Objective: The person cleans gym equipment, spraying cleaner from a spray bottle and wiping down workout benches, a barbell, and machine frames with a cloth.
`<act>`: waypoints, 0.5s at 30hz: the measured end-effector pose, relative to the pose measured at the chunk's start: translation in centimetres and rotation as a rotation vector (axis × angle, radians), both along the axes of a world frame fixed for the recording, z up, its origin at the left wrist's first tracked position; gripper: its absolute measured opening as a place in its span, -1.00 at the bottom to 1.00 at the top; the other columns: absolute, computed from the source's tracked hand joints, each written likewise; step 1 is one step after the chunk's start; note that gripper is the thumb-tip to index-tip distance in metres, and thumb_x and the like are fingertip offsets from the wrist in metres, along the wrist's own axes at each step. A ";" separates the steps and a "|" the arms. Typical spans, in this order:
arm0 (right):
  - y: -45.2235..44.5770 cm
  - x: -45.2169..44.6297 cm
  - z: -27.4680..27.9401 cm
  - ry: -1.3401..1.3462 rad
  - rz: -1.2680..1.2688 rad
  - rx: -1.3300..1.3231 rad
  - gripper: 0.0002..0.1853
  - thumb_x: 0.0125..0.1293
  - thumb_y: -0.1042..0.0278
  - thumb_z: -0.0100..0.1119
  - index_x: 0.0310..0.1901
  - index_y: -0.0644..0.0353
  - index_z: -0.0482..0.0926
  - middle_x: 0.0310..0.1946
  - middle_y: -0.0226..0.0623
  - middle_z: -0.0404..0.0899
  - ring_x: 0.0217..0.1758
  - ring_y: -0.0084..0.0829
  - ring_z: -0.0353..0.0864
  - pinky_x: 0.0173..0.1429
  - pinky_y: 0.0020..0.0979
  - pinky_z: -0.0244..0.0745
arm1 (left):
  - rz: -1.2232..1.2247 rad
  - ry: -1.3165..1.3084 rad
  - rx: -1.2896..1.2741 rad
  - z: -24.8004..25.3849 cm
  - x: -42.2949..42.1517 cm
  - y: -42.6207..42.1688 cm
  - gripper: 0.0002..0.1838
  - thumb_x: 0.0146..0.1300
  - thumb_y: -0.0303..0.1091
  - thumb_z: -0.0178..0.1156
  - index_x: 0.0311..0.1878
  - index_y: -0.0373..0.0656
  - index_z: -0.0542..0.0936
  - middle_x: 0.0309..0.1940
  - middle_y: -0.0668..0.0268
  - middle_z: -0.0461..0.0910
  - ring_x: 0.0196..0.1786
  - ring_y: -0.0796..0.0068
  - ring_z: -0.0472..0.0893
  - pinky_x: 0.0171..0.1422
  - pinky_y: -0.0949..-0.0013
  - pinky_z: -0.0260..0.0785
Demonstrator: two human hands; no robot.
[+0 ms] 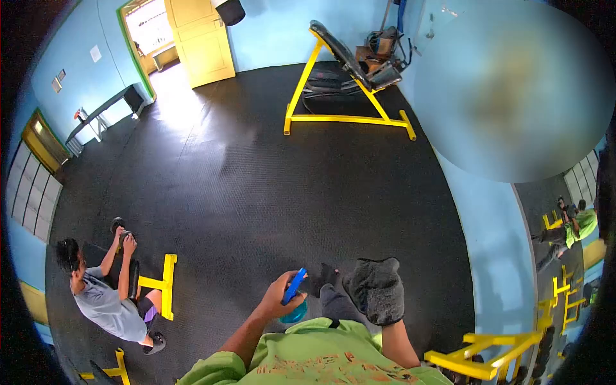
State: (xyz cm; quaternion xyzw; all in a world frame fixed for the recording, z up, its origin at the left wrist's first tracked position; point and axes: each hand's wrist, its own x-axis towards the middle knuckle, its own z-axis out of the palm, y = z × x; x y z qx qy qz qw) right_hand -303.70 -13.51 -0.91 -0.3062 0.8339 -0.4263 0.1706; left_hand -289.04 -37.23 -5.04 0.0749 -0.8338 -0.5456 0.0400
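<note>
My left hand is closed around a spray bottle with a blue trigger head and a teal body, held in front of my waist. A dark grey fuzzy cleaning mitt covers my right hand, so the fingers inside are hidden. Only the wrist shows below its cuff. The mitt is held up to the right of the bottle, apart from it. Beneath both hands are my dark trousers and one foot on the black floor.
A seated person at left handles dumbbells beside a yellow-framed bench. A yellow rack stands close at my right, near a wall mirror. Further ahead are an inclined yellow bench and an open yellow door.
</note>
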 end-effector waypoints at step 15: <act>-33.2 -38.7 3.3 0.229 0.615 -0.583 -0.65 0.26 0.28 0.26 0.03 0.18 0.46 -0.16 -0.26 0.57 -0.07 -0.27 0.55 0.13 -0.25 0.45 | 0.650 0.096 0.245 -2.1 -23.3 -20.0 -0.40 0.11 -0.46 0.37 0.25 -0.05 0.45 0.01 0.35 0.59 -0.12 0.57 0.55 -0.01 0.33 0.45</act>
